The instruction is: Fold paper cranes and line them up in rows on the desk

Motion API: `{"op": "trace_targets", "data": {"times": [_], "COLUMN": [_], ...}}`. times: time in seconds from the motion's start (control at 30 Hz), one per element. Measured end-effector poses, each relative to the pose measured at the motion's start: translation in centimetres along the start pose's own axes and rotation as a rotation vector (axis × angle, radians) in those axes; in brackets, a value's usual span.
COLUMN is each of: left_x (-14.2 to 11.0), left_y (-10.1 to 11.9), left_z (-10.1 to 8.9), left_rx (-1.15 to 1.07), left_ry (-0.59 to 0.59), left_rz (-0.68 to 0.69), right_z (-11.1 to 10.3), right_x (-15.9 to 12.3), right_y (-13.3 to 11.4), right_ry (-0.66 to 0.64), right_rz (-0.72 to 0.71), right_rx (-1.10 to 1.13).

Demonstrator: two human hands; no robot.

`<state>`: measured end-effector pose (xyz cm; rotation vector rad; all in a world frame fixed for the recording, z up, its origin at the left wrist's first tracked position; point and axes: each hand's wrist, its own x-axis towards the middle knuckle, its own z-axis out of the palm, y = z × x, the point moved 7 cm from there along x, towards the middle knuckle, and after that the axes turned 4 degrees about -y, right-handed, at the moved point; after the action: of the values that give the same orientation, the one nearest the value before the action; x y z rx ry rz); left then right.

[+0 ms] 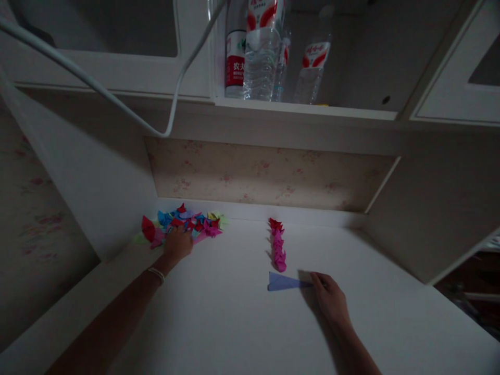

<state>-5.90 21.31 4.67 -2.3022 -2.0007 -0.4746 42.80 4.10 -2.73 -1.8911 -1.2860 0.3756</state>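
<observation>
My left hand [178,244] reaches into a pile of colourful folded paper pieces [203,225] at the back left of the white table. Its fingertips are hidden among the papers, so what they touch or grip is unclear. A bracelet circles that wrist. On the right, my right hand [330,297] pinches the narrow end of a blue-violet folded paper piece [279,282], whose wide end points left. Just beyond this piece stands a row of pink and red folded paper pieces [278,247], running back toward the wall.
A white table [234,323] spans the view beneath a cabinet shelf [304,110] holding several plastic bottles [261,62]. A white cable-like arm [167,125] hangs down at upper left. Side panels [425,208] and a floral back wall [258,174] enclose the table.
</observation>
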Motion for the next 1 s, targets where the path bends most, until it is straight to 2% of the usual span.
{"op": "trace_targets", "data": {"times": [0.1,0.2,0.4,0.5,0.57,0.63,0.7,0.77,0.87,1.0], "left_x": [0.1,0.0,-1.7,-4.5,-6.9,-9.4,-11.5,-13.1,-14.4,-14.8], "left_y": [0.4,1.2,4.2,6.9,8.9,10.6,12.1,13.4,14.2,14.3], "left_z": [0.5,0.3,-2.6,-4.2,-4.8,-4.6,-3.8,-2.7,-1.0,0.6], "left_rx": [0.102,0.165,0.214,0.108,-0.062,-0.288,-0.494,-0.65,-0.828,-0.991], "left_ry": [0.004,0.027,0.116,0.211,0.256,0.234,0.191,0.135,0.058,-0.05], "left_rz": [0.006,0.024,0.135,0.233,0.276,0.28,0.24,0.201,0.113,0.026], "right_z": [0.0,-0.1,-1.7,-2.0,-0.8,1.8,4.8,7.7,10.7,11.5], "right_x": [0.0,-0.1,-0.5,-1.9,-3.8,-6.4,-9.1,-11.0,-11.7,-10.8], "right_y": [-0.1,-0.3,-0.4,-3.0,-6.7,-11.2,-15.2,-17.9,-18.9,-17.5], "right_ry": [-0.003,-0.001,0.125,0.194,0.137,-0.029,-0.187,-0.301,-0.352,-0.334], "right_rz": [-0.008,0.013,0.094,-0.051,-0.244,-0.427,-0.551,-0.6,-0.574,-0.466], "right_rx": [0.016,0.052,0.154,0.115,0.119,0.15,0.154,0.177,0.28,0.452]}}
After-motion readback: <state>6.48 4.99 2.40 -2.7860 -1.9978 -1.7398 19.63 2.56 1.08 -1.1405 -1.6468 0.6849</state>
